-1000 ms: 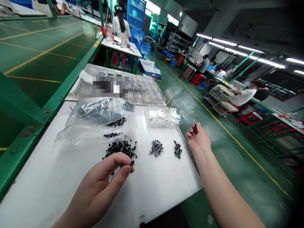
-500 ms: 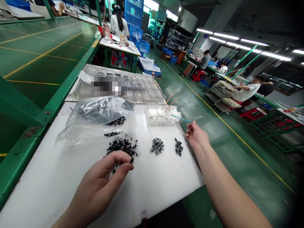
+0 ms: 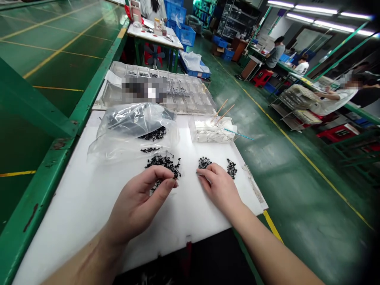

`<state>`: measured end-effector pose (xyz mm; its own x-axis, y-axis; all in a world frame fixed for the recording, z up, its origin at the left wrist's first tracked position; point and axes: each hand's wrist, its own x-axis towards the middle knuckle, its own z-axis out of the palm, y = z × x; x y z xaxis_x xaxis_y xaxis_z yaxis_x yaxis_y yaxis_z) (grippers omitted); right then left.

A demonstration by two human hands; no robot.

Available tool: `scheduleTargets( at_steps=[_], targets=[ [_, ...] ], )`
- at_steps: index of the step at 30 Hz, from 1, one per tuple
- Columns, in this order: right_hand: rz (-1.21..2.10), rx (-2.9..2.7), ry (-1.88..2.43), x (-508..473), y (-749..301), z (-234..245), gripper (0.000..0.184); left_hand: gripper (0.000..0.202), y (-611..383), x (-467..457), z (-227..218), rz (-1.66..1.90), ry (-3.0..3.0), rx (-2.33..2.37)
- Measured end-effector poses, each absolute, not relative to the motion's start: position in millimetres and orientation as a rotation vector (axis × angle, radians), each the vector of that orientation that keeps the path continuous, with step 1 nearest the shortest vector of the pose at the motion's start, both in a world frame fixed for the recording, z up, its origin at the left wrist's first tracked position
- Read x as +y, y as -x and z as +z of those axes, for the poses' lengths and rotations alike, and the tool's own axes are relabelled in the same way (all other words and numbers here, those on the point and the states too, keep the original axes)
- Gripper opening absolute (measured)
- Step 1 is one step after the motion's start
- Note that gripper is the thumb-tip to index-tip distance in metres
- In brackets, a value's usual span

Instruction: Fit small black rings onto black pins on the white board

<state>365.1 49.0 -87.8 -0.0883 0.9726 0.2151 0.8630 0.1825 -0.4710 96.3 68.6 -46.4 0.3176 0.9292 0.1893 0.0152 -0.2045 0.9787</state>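
Left hand (image 3: 138,204) over black pin pile (image 3: 163,162), right hand (image 3: 218,186) at rings (image 3: 204,162), grip unclear

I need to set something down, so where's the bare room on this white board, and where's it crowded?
The white board is bare left of your left hand, out to the green rail, and along the front edge below your right hand. A narrow patch lies right of the black pin pile. It's crowded around the clear plastic bag and the black parts.
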Motion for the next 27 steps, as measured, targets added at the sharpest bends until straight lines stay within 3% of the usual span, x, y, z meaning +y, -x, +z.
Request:
scheduleTargets(
  at_steps=[6, 11, 19, 27],
  targets=[
    [0.207, -2.211, 1.650, 74.7, -366.3, -83.1, 0.027, 0.014, -97.6, 68.6, -43.1, 1.081, -1.527, 0.906],
    [0.282, -2.134, 1.498, 66.0, -359.8, -64.6, 0.017, 0.018, -99.5, 67.6, -40.0, 1.071, -1.527, 0.882],
    [1.068, -1.271, 1.248, 40.3, -317.4, -3.4, 0.015, 0.009, -102.3, 67.8, -37.1, 1.088, -1.586, 0.807],
    [1.022, -1.410, 1.212, 38.1, -307.5, 7.0, 0.013, 0.010, -101.4, 68.5, -33.3, 1.095, -1.635, 0.795]
  ],
)
